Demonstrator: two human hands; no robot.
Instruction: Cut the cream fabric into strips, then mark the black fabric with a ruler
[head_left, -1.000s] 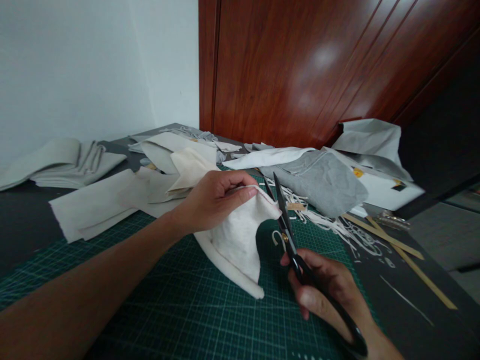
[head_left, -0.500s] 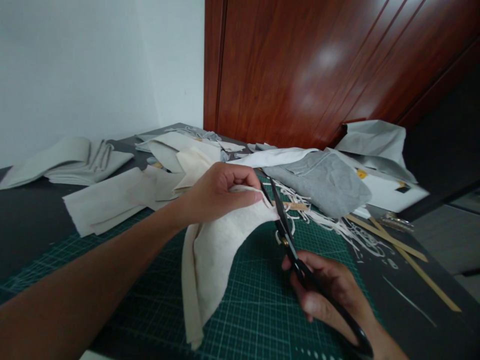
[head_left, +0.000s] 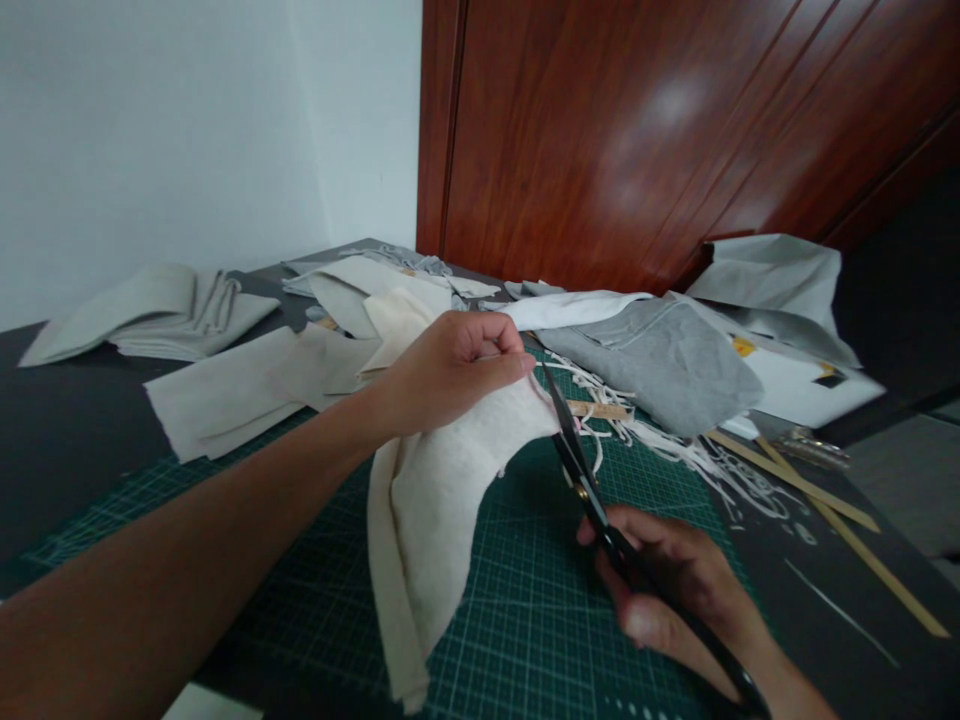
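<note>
Below the left hand (head_left: pixel 471 368), which pinches its edge, white cloth (head_left: pixel 450 500) hangs taut toward black scissors (head_left: pixel 583 490) gripped by the right hand (head_left: pixel 671 580), trimming apparently under way, the next snip calling for steady tension.

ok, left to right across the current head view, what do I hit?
Folded pale-grey fabric stack, bare left hand, dark metal scissor blades, bare right hand, crossed flat yellowish strips.

On my table (head_left: pixel 75 420), two sticks (head_left: pixel 870 562) cross beyond the mat's (head_left: pixel 540 600) right edge; scraps (head_left: pixel 679 448) straddle that edge; folded cloth (head_left: pixel 157 310) sits past its left.
</note>
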